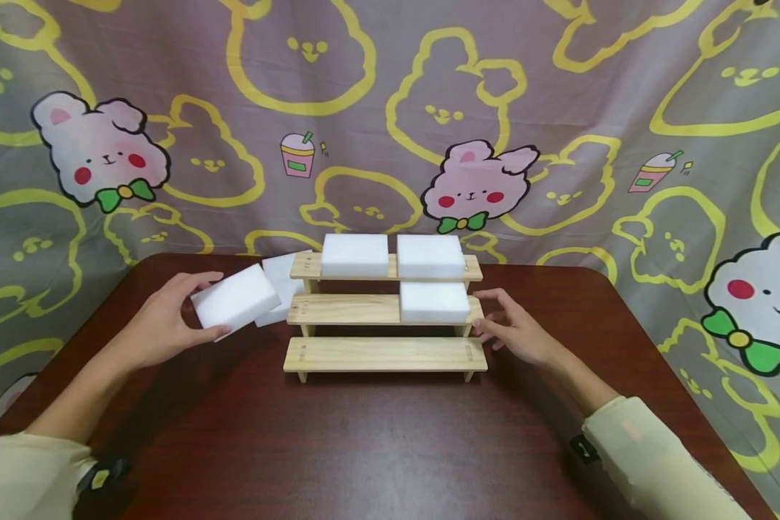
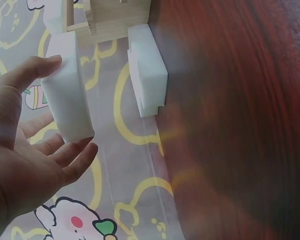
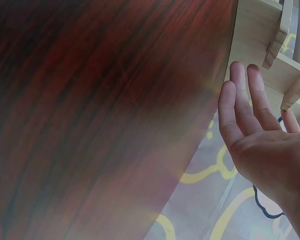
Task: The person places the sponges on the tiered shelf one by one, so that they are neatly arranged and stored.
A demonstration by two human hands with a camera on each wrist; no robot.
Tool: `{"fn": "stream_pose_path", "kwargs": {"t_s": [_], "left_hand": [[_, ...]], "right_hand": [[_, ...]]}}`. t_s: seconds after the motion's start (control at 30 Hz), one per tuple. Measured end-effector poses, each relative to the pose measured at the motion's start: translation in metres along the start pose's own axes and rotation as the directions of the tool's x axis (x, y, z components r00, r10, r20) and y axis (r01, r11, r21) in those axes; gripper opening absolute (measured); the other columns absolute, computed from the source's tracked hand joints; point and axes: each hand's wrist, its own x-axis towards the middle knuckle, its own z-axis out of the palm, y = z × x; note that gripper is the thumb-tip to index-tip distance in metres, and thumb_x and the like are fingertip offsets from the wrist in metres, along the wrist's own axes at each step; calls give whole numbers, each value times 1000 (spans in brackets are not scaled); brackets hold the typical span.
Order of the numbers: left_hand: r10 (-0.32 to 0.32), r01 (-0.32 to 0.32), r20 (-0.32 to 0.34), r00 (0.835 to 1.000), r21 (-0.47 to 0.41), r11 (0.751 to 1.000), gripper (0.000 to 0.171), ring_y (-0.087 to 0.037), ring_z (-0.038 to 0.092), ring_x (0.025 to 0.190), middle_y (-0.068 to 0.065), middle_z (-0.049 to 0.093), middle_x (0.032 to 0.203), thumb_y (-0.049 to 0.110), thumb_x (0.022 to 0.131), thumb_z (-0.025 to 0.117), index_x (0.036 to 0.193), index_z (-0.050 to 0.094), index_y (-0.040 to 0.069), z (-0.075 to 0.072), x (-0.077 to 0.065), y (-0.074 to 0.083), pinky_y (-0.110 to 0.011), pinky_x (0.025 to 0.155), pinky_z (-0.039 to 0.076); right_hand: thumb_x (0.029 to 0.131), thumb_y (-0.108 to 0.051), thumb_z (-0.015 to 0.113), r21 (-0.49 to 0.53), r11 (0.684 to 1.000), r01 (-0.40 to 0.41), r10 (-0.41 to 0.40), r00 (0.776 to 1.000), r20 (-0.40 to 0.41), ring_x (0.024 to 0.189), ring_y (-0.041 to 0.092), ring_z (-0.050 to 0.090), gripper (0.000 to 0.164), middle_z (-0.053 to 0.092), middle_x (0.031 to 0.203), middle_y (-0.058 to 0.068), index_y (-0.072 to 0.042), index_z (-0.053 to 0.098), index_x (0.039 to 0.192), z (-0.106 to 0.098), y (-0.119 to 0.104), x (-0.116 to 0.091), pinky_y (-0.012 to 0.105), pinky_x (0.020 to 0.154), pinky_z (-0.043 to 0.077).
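Off the left side of a three-step wooden stand (image 1: 383, 354), my left hand (image 1: 169, 318) holds a white foam block (image 1: 235, 297) tilted above the table. In the left wrist view, the thumb and fingers of that hand (image 2: 35, 125) pinch the block (image 2: 67, 95). My right hand (image 1: 516, 328) is at the stand's right end by the middle step, fingers loosely bent; it holds no block. In the right wrist view the hand (image 3: 270, 130) lies close to the wooden stand (image 3: 255, 30). Two white blocks sit on the top step, and one block (image 1: 434, 302) on the middle step's right.
More white foam (image 1: 281, 282) lies on the table behind the held block, partly hidden; the left wrist view shows it as thick white foam (image 2: 149, 72). The dark red table (image 1: 390, 448) stretches in front of the stand. A patterned curtain (image 1: 364, 144) hangs behind.
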Motion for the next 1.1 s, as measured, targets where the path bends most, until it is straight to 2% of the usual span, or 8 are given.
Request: {"fn": "stream_pose_path", "kwargs": {"t_s": [0.27, 0.53, 0.67, 0.8, 1.1], "left_hand": [[11, -11, 4, 1000, 5, 1000, 85, -37, 53, 106, -26, 56, 132, 24, 72, 95, 141, 54, -4, 1, 1, 7, -51, 83, 50], [-17, 18, 34, 999, -13, 1000, 79, -39, 54, 108, -25, 55, 132, 25, 72, 95, 136, 58, -2, 3, 3, 12, -52, 85, 50], [-25, 26, 48, 999, -28, 999, 78, -41, 53, 111, -25, 54, 133, 22, 72, 95, 136, 58, -2, 4, 4, 15, -58, 89, 50], [-18, 20, 48, 999, -40, 999, 77, -43, 52, 112, -26, 53, 134, 19, 71, 95, 135, 58, -3, 4, 4, 18, -64, 92, 51], [2, 1, 46, 999, -61, 998, 75, -44, 52, 112, -26, 52, 133, 17, 71, 94, 133, 59, -4, 7, 5, 23, -66, 93, 51]], "right_hand": [[107, -17, 58, 0, 1000, -2, 2, 1000, -2, 92, 25, 75, 54, 72, 105, 28, -4, 33, 152, 0, -1, 0, 39, 71, 56], [107, -16, 58, 1, 1000, -4, 4, 1000, -5, 91, 24, 75, 53, 72, 104, 28, -4, 34, 152, 0, 0, 0, 38, 71, 56], [107, -16, 58, 5, 1000, -4, 4, 1000, -2, 91, 24, 75, 53, 71, 104, 28, -4, 34, 152, 0, 0, 0, 38, 71, 56], [107, -16, 58, 8, 1000, -6, 6, 1000, -1, 92, 24, 75, 53, 71, 104, 28, -4, 33, 153, 0, 1, 0, 38, 71, 56], [107, -16, 58, 5, 1000, -4, 4, 1000, -3, 92, 26, 75, 53, 71, 105, 27, -5, 34, 152, 0, 1, 0, 38, 72, 56]]}}
